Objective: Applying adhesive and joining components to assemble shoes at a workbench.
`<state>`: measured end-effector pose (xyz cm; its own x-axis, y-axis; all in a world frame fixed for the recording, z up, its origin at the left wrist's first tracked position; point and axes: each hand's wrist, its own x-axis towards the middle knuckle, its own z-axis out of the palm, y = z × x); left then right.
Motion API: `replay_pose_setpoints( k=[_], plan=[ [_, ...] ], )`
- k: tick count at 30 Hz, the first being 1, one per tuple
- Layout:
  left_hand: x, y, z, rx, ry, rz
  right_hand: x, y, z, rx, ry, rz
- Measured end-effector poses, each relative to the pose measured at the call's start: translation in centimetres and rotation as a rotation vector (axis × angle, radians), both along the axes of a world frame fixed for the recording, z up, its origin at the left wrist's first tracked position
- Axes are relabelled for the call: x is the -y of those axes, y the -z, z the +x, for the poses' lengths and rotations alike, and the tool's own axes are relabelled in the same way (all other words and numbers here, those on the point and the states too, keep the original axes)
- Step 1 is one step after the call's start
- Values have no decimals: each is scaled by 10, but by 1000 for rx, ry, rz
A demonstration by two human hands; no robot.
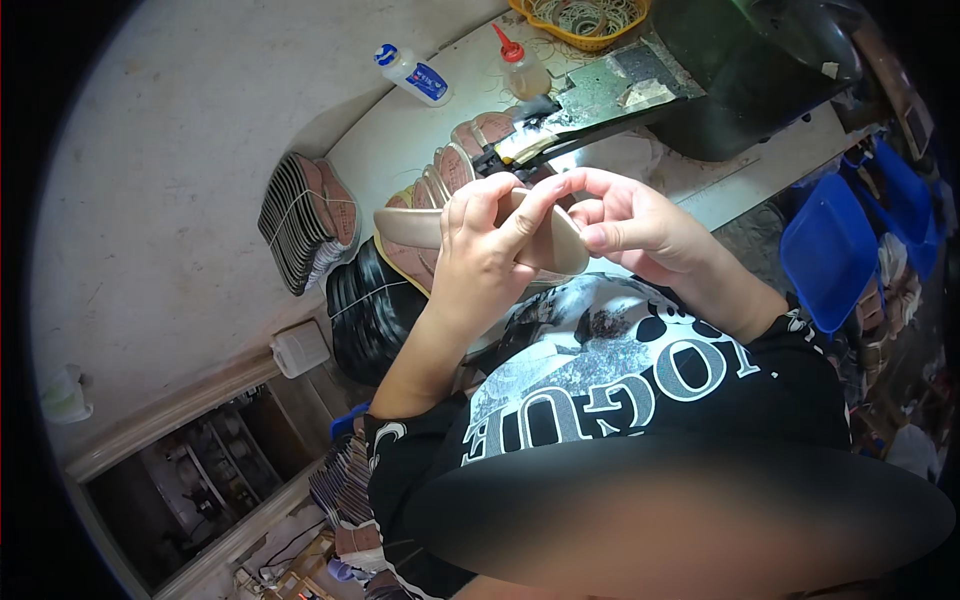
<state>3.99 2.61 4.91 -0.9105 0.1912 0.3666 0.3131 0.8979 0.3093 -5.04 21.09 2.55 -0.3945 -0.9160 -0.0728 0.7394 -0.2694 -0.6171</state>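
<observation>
In front of my chest I hold a long, smooth beige shoe sole (562, 247). My left hand (480, 245) wraps around its middle, and one end sticks out past the knuckles. At the other end my right hand (640, 228) pinches the edge between thumb and fingers. Behind the hands, a row of pinkish insoles with pale edges (452, 165) leans on the white table (385, 130). A machine with a green-grey bed (600, 95) stands just beyond my right fingers; its working end is partly hidden.
Tied bundles of insoles (312, 215) and black pieces (370, 310) lie to the left. A white bottle (412, 75), a red-capped bottle (522, 70) and a yellow basket of cords (585, 20) stand at the back. Blue plastic trays (830, 250) are on the right.
</observation>
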Motion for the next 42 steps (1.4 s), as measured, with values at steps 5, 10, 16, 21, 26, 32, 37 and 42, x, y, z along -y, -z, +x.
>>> replay_pose_setpoints(
  k=[5,10,16,21,26,32,37,42],
  plan=[
    [1,-3,0,7,25,120,-1,-2,-1,0,-13,-66],
    [4,-12,9,31,-15,105,-7,2,0,-66,25,-39],
    [4,-7,21,85,-66,45,-3,6,4,-207,40,-40],
    [3,6,21,103,-89,60,2,8,0,-120,-24,39],
    [2,5,17,44,-73,114,5,4,3,87,-77,-37],
    [6,4,18,52,-22,160,-3,1,4,28,-63,-105],
    [4,4,23,110,-1,174,-17,-1,6,-39,-76,-10],
    [3,3,24,87,22,189,-21,-14,6,-316,-47,27]
  ],
)
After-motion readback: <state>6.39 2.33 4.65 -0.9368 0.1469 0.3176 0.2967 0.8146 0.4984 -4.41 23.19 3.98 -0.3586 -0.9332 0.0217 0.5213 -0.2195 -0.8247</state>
